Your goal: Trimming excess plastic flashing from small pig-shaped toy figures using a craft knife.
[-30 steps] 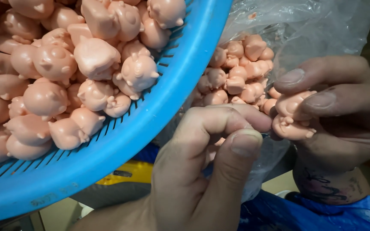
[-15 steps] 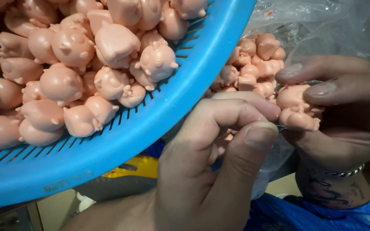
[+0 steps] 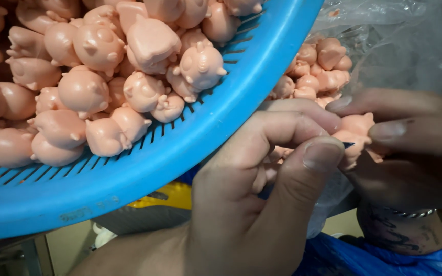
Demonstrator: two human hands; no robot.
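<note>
My right hand holds a small pink rubber animal figure between thumb and forefinger, in front of a clear bag. My left hand is closed beside it. Its thumb and forefinger pinch a small thin dark tool, and the tip touches the figure. Something pink shows inside the left palm, but I cannot tell what it is. A bracelet sits on my right wrist.
A blue slotted plastic basket, heaped with several identical pink figures, fills the upper left. A clear plastic bag with more pink figures lies behind my hands. Blue sheeting is at the lower right.
My left hand has moved up and right until its pinched fingertips meet the figure in my right hand. The basket now sits slightly higher and further right in view.
</note>
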